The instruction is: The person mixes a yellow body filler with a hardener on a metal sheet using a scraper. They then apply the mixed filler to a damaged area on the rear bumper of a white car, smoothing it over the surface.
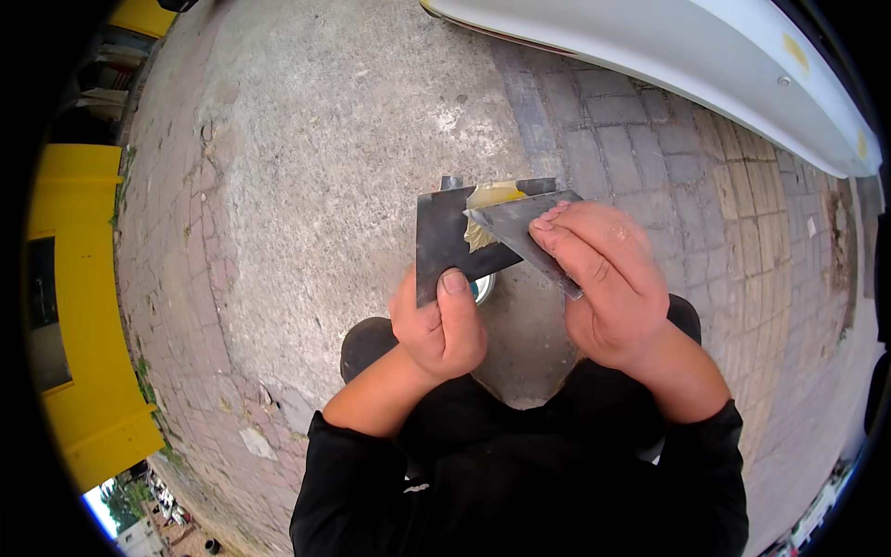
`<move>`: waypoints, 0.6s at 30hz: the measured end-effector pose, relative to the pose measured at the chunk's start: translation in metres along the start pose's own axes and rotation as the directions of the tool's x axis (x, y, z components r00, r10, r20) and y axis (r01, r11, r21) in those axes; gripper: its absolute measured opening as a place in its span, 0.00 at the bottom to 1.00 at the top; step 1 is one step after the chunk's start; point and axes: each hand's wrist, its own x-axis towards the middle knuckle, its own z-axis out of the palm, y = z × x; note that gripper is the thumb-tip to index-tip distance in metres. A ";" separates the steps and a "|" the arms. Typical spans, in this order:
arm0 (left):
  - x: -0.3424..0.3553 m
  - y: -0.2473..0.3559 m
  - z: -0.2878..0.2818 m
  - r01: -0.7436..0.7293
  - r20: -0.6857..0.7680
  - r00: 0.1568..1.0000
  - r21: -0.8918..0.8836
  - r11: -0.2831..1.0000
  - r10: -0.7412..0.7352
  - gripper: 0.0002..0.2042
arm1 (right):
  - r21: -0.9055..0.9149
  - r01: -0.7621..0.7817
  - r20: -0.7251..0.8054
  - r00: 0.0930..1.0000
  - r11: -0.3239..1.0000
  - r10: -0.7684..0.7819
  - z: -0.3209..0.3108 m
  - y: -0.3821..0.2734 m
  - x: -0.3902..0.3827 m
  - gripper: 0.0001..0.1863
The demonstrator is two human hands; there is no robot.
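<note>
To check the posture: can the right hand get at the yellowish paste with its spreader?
Likely yes: the right hand holds the dark spreader over the yellowish paste on the black plate; nothing visible blocks it.

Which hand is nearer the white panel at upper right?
Right: in the picture, the right hand is below the white panel, apart from it; the left hand is farther off, down and left of it.

Left hand in a grip, thumb uppermost, right hand higher, fingers in a pinch
</note>
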 end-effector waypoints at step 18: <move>0.003 0.007 -0.012 0.070 -0.004 0.997 -0.173 0.982 -0.072 0.11 | -0.012 0.136 0.125 0.983 0.991 -0.134 -0.012 -0.015 0.005 0.19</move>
